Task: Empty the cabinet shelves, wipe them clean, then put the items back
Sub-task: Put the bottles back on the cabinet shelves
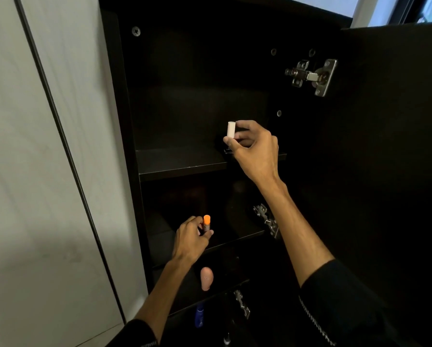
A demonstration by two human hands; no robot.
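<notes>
Above upper shelf [182, 162], right hand [253, 149] raised, pinching.

Both arms reach forward and up, the right one higher than the left. The right hand [253, 149] is raised with its back toward the camera; the thumb and the curled fingers pinch a small white cap [231, 129] that stands upright above the fingertips. The right forearm is bare and a dark sleeve [340, 304] is pushed back near the elbow. The left hand [191, 240] is lower, fingers curled around a tube with an orange tip [206, 222]. The left forearm is bare too.
</notes>
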